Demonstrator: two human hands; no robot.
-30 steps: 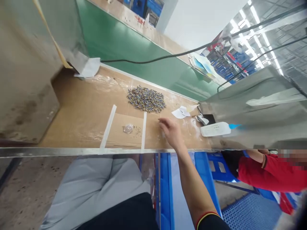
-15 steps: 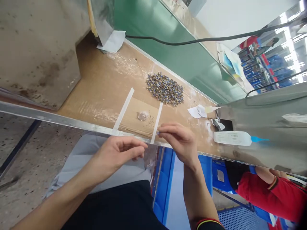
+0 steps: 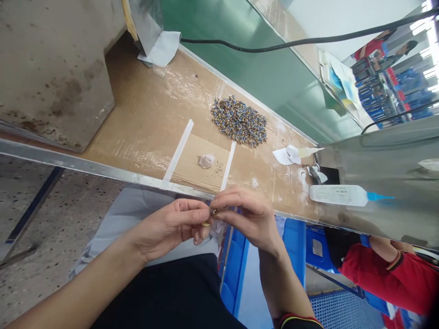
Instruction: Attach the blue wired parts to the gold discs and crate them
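My left hand [image 3: 180, 225] and my right hand [image 3: 245, 214] meet fingertip to fingertip just off the table's front edge. Both are closed in a pinch around a small brass-coloured part [image 3: 214, 212], mostly hidden by the fingers. A yellowish edge of something [image 3: 206, 224] shows under my left fingertips. Beyond the hands, a small clear lump or bag [image 3: 206, 161] lies on a cardboard piece [image 3: 192, 176], with tiny specks [image 3: 218, 168] beside it. Farther back is a heap of small blue and brass-coloured parts [image 3: 239, 121].
White tape strips [image 3: 178, 153] flank the cardboard. A white bottle with a blue nozzle [image 3: 338, 195] lies at the right, near paper scraps [image 3: 287, 155]. A large stained box [image 3: 51, 73] stands at the left. Blue bins [image 3: 240, 260] sit below; a co-worker's red sleeve [image 3: 373, 278] shows at right.
My right hand has moved left and slightly down, and its fingertips now meet those of my left hand. The left fingers have closed in a pinch. The view has shifted slightly.
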